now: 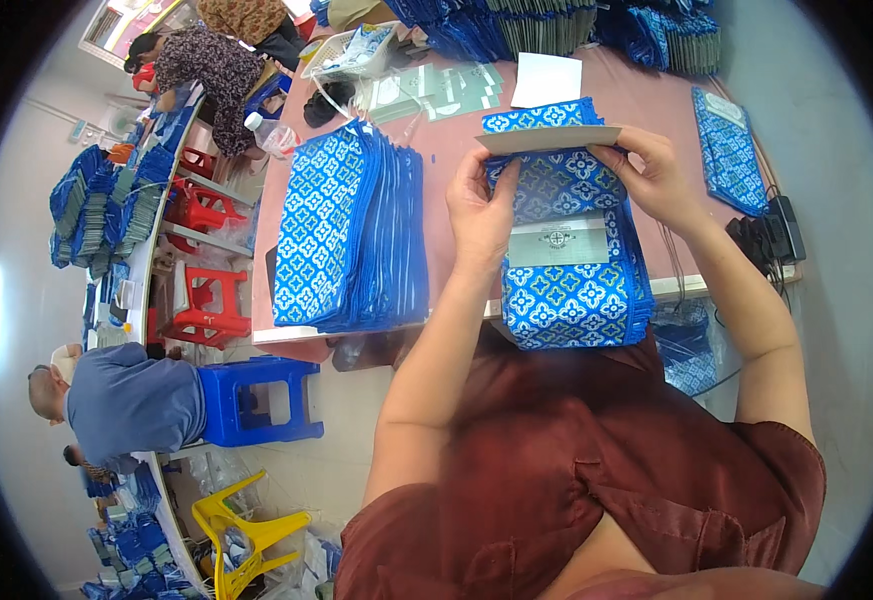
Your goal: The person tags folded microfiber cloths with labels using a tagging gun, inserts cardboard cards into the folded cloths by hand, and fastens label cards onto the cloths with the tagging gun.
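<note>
A greyish card strip (548, 138) is held by its two ends above a stack of blue patterned fabric pieces (566, 305) at the table's front edge. My left hand (483, 205) pinches the card's left end, its thumb pointing up along the fabric. At the other end, my right hand (651, 178) has thumb and fingers closed on the card. Whether a layer of blue fabric is also caught in the fingers, I cannot tell. A pale green printed label (558, 241) lies across the stack just below. Behind the card, more patterned fabric (536, 115) shows.
A tall pile of blue patterned pieces (331, 230) stands left on the pink table (446, 150). Farther back are loose labels (441, 95), white paper (546, 80) and a white basket (351, 52). Black cables (766, 240) lie right. Co-workers sit left, near a blue stool (256, 400).
</note>
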### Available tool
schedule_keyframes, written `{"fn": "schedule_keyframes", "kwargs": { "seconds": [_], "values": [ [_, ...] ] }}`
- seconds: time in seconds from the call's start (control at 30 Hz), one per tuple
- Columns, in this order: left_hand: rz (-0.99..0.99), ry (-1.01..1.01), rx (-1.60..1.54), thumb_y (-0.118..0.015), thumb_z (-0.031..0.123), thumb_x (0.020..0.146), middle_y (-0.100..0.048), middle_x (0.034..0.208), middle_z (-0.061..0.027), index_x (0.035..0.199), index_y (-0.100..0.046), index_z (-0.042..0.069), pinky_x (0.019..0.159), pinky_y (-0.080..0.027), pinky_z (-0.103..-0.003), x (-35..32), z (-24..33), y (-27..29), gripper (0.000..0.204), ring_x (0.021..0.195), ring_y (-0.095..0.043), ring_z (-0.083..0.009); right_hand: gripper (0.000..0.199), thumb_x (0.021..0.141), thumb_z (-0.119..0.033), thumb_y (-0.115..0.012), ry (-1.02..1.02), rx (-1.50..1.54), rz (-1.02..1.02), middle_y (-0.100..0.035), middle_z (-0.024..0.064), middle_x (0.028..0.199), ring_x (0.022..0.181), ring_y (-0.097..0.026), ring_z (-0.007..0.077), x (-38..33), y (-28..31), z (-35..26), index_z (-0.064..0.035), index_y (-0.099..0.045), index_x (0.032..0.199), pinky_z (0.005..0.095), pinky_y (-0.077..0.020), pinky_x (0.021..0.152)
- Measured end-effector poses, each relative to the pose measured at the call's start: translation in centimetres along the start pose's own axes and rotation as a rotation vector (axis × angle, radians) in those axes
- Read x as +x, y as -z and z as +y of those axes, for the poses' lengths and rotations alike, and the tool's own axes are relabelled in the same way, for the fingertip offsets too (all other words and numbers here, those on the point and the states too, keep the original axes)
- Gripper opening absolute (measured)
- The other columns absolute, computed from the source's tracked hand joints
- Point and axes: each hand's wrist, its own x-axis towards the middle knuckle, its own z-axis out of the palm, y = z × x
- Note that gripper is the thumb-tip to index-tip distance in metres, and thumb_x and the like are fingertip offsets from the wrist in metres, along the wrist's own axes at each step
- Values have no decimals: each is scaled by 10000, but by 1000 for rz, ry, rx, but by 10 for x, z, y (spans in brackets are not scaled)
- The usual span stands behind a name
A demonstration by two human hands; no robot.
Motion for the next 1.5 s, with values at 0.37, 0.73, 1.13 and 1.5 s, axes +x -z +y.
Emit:
{"fn": "schedule_keyframes", "kwargs": {
  "seconds": [0.37,0.73,1.13,1.5],
  "values": [
    [-192,5,8,-569,-168,804,-638,863,-26,830,-690,-1,744,-441,-223,5,2,13,208,817,-576,-98,327,850,124,-488,-48,79,-144,-702,105,1023,983,-651,174,0,10,4,-27,-730,1010,288,-491,861],
    [-94,-24,64,-526,-164,825,-648,886,-39,844,-712,1,761,-457,-229,4,7,14,249,829,-594,-110,355,911,-229,-710,-636,321,-129,-691,59,1012,921,-640,98,-1,-1,3,-6,-641,1180,234,-497,806],
    [-14,15,-40,-615,-41,931,-657,1070,-57,1227,-588,10,798,-484,-212,8,8,12,301,934,-607,-86,601,905,-319,-695,-73,156,-59,-523,81,1357,1251,-485,189,13,16,-22,-92,-483,1420,303,-380,1031],
    [-66,-105,208,-639,-14,916,-672,859,0,1140,-636,7,531,-388,-193,4,19,0,225,627,-505,-14,654,718,-141,-824,556,-734,67,-679,30,1085,999,-624,217,80,32,-92,-124,-586,1326,321,-504,833]
  ]
}}
